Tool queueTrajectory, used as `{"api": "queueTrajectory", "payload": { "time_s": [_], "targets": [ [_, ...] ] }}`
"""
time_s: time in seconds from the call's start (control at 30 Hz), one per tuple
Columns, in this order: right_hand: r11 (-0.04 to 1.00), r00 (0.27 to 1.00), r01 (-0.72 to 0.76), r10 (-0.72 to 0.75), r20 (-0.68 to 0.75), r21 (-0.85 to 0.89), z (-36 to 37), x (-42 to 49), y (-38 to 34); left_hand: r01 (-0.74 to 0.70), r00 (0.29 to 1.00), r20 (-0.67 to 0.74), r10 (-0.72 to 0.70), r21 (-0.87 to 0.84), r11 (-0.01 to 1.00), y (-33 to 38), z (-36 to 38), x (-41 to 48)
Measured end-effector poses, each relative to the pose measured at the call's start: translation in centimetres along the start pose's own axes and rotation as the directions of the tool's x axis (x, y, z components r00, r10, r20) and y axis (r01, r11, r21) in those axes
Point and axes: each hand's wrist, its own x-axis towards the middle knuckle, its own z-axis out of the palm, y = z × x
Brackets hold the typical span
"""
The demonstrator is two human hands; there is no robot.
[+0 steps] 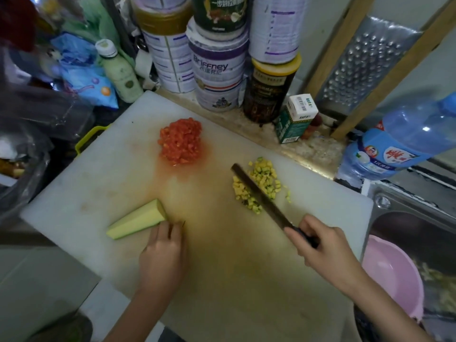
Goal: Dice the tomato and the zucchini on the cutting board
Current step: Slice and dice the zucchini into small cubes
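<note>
A white cutting board (103, 183) fills the middle of the view. A heap of diced tomato (181, 141) lies near its far edge, with red juice spread around it. To the right lies a small pile of diced zucchini (261, 181). A long zucchini wedge (138, 219) rests at the left. My left hand (164, 255) touches the wedge's right end with its fingertips. My right hand (320, 245) grips the handle of a knife (259, 193), whose blade lies across the zucchini dice.
Stacked tins (217, 70), a dark jar (270, 90), a small carton (296, 117) and a green bottle (121, 72) crowd the board's far edge. A grater (365, 65) leans at the back right. A blue bottle (399, 141), a sink (407, 218) and a pink bowl (392, 275) are at the right.
</note>
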Motion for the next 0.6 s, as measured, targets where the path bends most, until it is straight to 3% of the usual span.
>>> {"api": "queueTrajectory", "payload": {
  "time_s": [0.07, 0.17, 0.27, 0.43, 0.6],
  "targets": [
    [0.993, 0.988, -0.111, 0.114, -0.107, 0.035, -0.2, -1.2, 0.0, -0.017, 1.0, 0.005, 0.017, -0.007, 1.0, 0.3, 0.4, 0.4],
    [0.965, 0.935, -0.256, 0.234, -0.267, -0.05, -0.1, -2.2, 0.9, -0.073, 0.997, -0.001, 0.073, -0.028, 0.997, 0.5, 0.9, 1.3],
    [0.93, 0.874, -0.369, 0.342, -0.345, -0.012, 0.9, -2.2, 1.4, -0.14, 0.99, 0.001, 0.141, -0.054, 0.989, 0.2, 1.1, 2.1],
    [0.923, 0.843, -0.384, 0.364, -0.396, 0.03, 4.2, -1.3, 0.3, -0.274, 0.96, 0.012, 0.28, -0.173, 0.946, -0.8, 2.0, 3.2],
    [0.934, 0.846, -0.357, 0.328, -0.421, 0.011, 5.7, 0.4, -1.6, -0.299, 0.95, -0.021, 0.313, -0.361, 0.883, 1.1, 2.5, 5.3]
  ]
}}
